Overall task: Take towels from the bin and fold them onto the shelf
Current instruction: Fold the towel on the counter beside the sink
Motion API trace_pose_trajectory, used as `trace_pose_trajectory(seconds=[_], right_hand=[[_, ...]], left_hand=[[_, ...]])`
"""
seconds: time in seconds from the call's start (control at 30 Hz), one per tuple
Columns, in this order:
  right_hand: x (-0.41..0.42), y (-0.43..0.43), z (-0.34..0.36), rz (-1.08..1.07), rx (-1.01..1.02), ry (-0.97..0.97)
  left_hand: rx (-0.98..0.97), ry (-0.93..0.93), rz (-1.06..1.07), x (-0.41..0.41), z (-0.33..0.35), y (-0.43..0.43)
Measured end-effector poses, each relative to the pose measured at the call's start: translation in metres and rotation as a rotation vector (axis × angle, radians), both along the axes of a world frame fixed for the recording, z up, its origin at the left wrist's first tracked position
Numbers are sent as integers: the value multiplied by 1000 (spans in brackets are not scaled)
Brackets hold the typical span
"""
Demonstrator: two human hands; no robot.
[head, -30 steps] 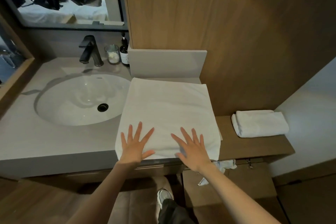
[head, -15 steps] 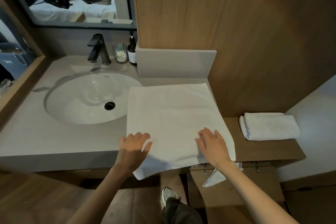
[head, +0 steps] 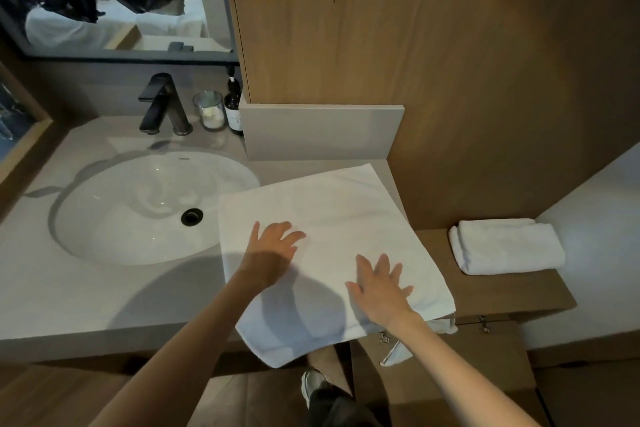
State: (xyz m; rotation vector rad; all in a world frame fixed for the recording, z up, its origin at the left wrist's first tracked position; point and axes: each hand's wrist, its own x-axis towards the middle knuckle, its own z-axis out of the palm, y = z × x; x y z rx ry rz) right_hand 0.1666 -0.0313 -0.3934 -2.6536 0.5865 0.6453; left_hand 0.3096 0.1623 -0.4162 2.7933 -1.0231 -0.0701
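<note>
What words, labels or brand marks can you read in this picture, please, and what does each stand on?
On the sink basin: a small dark mark at its far edge, too small to read.
On the dark bottle: a pale label, too blurred to read.
No other text shows.

The scene is being viewed through a single wide-angle camera, which is being worn on the person's head and pointed forward and steeply downward. The countertop (head: 104, 288) is being looked at from above and from its front edge, at close range. The left hand (head: 273, 253) and the right hand (head: 381, 291) are being framed low in the middle, with both forearms being cut off by the bottom edge. The sink (head: 138, 204) is being kept on the left, the shelf (head: 502, 291) on the right, the mirror (head: 156, 28) at the top left. A shoe (head: 311, 385) is being caught almost straight below the lens. Upright edges of the wood panel (head: 450, 62) are being shown slanted by the wide lens.
</note>
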Motion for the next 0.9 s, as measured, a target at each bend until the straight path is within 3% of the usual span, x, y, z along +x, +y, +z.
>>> trace_pose_trajectory(seconds=[0.17, 0.47, 0.6, 0.73, 0.83, 0.9], right_hand=[[27, -34, 0, 88, 8, -153], [101, -50, 10, 377, 64, -169], [115, -41, 10, 406, 78, -176], [107, -14, -5, 383, 43, -353], [101, 2, -23, 433, -50, -333], [97, -3, -31, 435, -83, -333]], left_hand=[[-108, -85, 68, -21, -1, 13], [-220, -154, 98, -82, -12, 7], [-206, -69, 180, -71, -4, 1], [-208, 36, 261, -49, 2, -12], [-80, 195, 266, -33, 1, -27], [32, 201, 255, -25, -4, -28]])
